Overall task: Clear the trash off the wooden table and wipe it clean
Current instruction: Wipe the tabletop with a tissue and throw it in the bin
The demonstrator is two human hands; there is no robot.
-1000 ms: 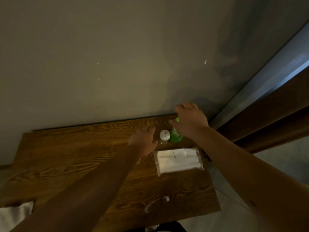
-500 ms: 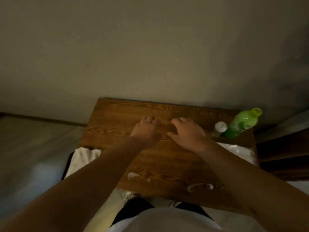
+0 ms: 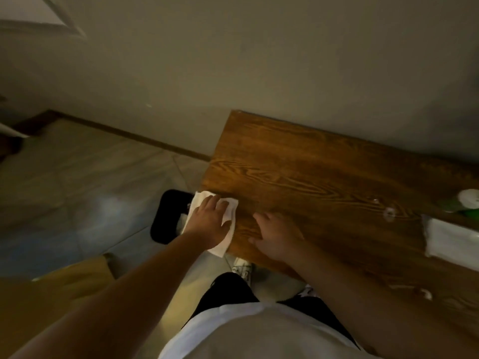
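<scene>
The wooden table (image 3: 311, 172) stands against the wall. A white cloth (image 3: 228, 216) hangs over its near left corner. My left hand (image 3: 207, 221) lies flat on the cloth with fingers spread over it. My right hand (image 3: 277, 237) rests palm down on the bare wood just to the right, fingers apart, holding nothing. Small pale scraps (image 3: 388, 212) lie mid-table, and another scrap (image 3: 425, 294) sits near the front edge. A clear packet of white wipes (image 3: 451, 239) lies at the right. Behind it a green bottle (image 3: 456, 204) and a white cap (image 3: 469, 196) show at the frame edge.
A black bin (image 3: 166, 216) stands on the tiled floor right beside the table's left end, under the cloth. A tan cushion or seat (image 3: 51, 294) is at the lower left. My legs and a white shoe (image 3: 242, 268) are by the table's front edge.
My view swung left. My left hand moved from the table's middle to the white cloth at the left corner. My right hand left the green bottle and came down flat beside it.
</scene>
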